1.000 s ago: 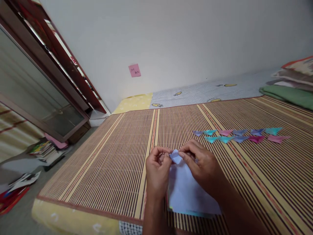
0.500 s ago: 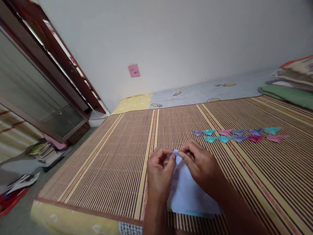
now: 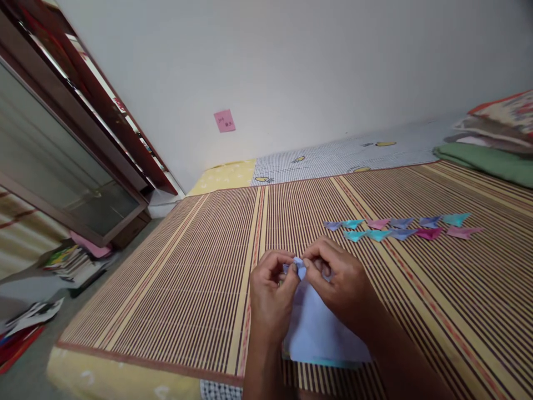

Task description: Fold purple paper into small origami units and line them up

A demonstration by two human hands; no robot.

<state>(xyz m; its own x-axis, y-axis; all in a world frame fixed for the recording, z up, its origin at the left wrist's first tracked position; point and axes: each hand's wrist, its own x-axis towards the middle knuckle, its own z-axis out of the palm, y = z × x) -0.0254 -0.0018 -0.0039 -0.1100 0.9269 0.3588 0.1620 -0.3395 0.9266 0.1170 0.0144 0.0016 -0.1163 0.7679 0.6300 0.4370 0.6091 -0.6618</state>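
Note:
A small folded piece of pale blue paper is pinched between my two hands, above a stack of square paper sheets with a pale blue one on top. My left hand grips its left side with thumb and fingers. On its right side, my right hand holds it the same way. The fingers cover much of the folds. Beyond my right hand, several folded paper shapes in purple, turquoise, pink and magenta lie in two rows on the striped mat.
Folded cloths and a green blanket are piled at the far right. A pink note is on the wall. On the left are a glass-panelled door and stacked books beyond the mat's edge.
The view has shifted slightly, moving the paper shapes a little left in the picture. Both hands still pinch the small paper, with only a slight shift of the fingers.

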